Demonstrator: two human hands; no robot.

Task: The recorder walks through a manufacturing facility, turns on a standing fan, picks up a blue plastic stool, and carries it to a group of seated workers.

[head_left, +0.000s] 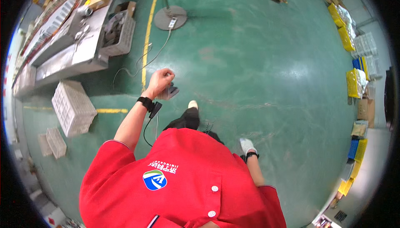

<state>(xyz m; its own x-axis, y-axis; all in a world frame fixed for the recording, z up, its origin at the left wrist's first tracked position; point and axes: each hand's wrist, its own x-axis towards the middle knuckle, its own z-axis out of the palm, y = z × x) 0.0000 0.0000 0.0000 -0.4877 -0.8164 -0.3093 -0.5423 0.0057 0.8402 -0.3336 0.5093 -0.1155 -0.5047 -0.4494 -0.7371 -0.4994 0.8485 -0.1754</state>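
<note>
hanging below the curled left hand, a blurred see-through packet seems pinched near its top, presumably so it dangles clear of the body; the right hand hangs low, its grip indiscernible from here.

Identifiable as a factory workshop. Recognizable by the green floor with yellow marking lines, a metal counter bearing parts, stacked white crates and yellow bins.
</note>
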